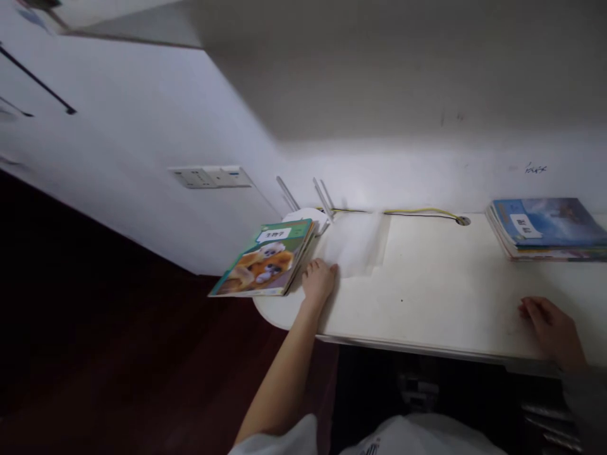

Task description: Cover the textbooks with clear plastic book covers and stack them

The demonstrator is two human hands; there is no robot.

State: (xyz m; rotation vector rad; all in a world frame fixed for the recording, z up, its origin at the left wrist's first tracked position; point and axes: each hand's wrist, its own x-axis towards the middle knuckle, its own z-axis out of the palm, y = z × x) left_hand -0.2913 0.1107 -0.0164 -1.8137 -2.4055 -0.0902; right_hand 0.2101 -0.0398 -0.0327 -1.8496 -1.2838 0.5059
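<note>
My left hand rests on the white desk, between a stack of books and some translucent sheets. Its thumb is apart from the fingers, and nothing shows in its grip. The fingertips are close to the stack's right side; whether they touch it I cannot tell. On top of that stack is a green biology book with golden monkeys on its cover. The translucent sheets, blurred, lie just beyond my thumb. Far to the right, my right hand is by the desk's front edge, its fingers curled together with nothing visible in them.
A white router with upright antennas stands behind the biology stack. A yellow cable runs along the wall to a desk hole. Another book stack, blue on top, lies at the right. The desk ends in a rounded left corner.
</note>
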